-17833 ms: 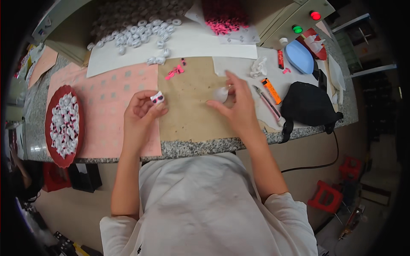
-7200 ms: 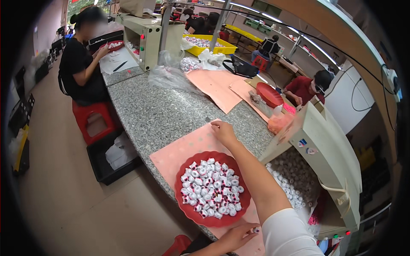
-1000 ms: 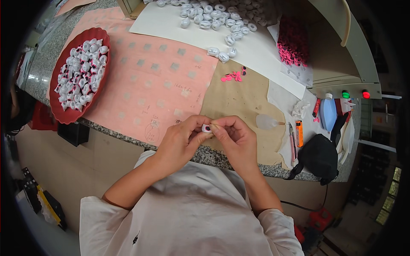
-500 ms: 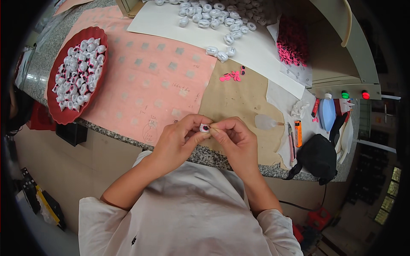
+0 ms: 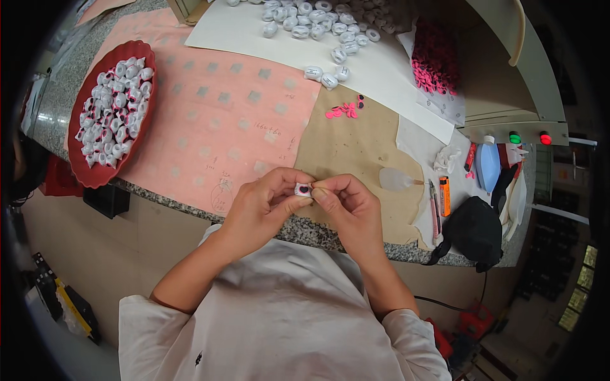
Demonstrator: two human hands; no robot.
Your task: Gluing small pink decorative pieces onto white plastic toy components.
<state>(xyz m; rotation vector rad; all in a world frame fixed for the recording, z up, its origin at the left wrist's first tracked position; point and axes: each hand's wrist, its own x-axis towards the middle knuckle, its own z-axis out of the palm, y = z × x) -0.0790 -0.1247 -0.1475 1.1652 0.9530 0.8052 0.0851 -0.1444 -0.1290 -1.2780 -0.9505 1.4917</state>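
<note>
Between the thumb and forefinger of my left hand (image 5: 259,204) is a small white piece (image 5: 298,188) whose face has a pink border around a dark heart shape. My right hand (image 5: 351,206) pinches at the right edge of the same piece, its thumb and forefinger meeting there. Both hands are closed, just over the counter's near edge. Beyond them, a few small pink pieces (image 5: 343,111), some with dark faces, lie on brown paper (image 5: 356,149). Whether the right fingertips hold a separate bit is hidden.
A red scalloped tray (image 5: 150,95) at the left is heaped with white-and-pink pieces. Rounded white pieces (image 5: 308,19) lie at the back, beside a heap of pink bits (image 5: 435,66). Near the right are a squeeze bottle (image 5: 395,180), an orange lighter (image 5: 445,204) and a black pouch (image 5: 473,232).
The white piece has turned so its dark heart shape now shows more fully. Both hands keep their pinch in nearly the same place, and the view has shifted slightly.
</note>
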